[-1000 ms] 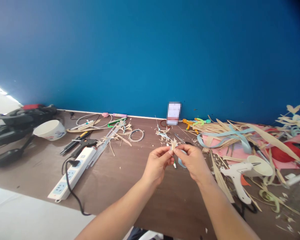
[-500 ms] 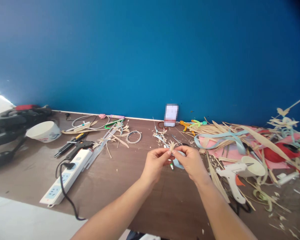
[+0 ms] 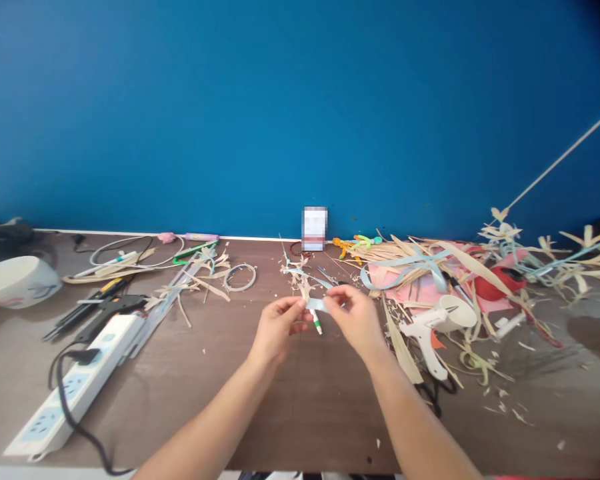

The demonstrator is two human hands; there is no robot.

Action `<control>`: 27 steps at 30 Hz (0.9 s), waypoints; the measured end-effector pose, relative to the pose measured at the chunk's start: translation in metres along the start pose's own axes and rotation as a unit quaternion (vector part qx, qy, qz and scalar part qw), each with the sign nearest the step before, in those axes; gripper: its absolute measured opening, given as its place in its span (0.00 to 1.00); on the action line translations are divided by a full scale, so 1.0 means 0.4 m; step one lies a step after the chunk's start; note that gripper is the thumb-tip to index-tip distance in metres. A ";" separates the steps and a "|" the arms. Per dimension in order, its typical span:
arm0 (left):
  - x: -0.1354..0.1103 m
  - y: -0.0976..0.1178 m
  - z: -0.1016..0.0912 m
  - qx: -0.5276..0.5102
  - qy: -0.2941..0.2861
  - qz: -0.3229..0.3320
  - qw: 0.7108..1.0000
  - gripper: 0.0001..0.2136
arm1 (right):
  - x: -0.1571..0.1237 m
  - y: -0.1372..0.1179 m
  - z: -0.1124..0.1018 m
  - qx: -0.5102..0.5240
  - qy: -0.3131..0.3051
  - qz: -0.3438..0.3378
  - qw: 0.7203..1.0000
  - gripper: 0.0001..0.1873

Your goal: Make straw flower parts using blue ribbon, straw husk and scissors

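My left hand [image 3: 276, 328] pinches the base of a small cream flower [image 3: 305, 291] made of dry, husk-like strips. Between thumb and fingers, my right hand [image 3: 356, 321] grips a short length of pale blue ribbon [image 3: 317, 305], which stretches across to the flower's base. Under the ribbon, a white marker-like stick with a green band [image 3: 317, 324] lies on the table. Just beyond my hands are more pale blue and cream pieces [image 3: 294, 267]. Fingers hide part of the flower's base.
To the right, a white glue gun [image 3: 425, 337] lies by a heap of cream strips [image 3: 405, 252] and a red roll [image 3: 500, 283]. On the left are a power strip [image 3: 80, 387], a black glue gun [image 3: 113, 313], a white bowl [image 3: 20, 283] and a clear ring [image 3: 240, 277].
My hands have moved apart, and the pale blue ribbon now spans between them at the flower's base. The view has turned to the right.
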State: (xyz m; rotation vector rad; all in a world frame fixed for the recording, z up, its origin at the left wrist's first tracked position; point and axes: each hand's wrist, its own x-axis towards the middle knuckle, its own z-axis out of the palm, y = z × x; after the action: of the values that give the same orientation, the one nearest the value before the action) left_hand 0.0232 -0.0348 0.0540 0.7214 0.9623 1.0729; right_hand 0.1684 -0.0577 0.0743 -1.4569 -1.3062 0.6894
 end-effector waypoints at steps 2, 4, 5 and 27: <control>0.008 0.008 -0.030 -0.039 0.032 -0.012 0.999 0.09 | -0.004 0.022 -0.037 -0.001 0.079 -0.006 0.997 0.08; 0.014 0.026 -0.067 -0.072 0.067 -0.018 0.995 0.06 | -0.023 0.051 -0.083 0.022 0.160 0.002 0.987 0.08; 0.017 0.037 -0.086 -0.084 0.087 -0.017 0.993 0.05 | -0.040 0.066 -0.106 0.033 0.172 0.017 0.984 0.08; 0.005 0.007 -0.037 -0.098 0.119 -0.039 0.987 0.04 | -0.175 0.240 -0.249 -0.462 0.229 0.090 0.852 0.31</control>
State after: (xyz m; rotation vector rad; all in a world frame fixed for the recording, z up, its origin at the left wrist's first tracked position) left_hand 0.0091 -0.0315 0.0496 0.3966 1.0602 1.1827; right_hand 0.2755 -0.1441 0.0029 -2.3511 -1.1498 -0.2708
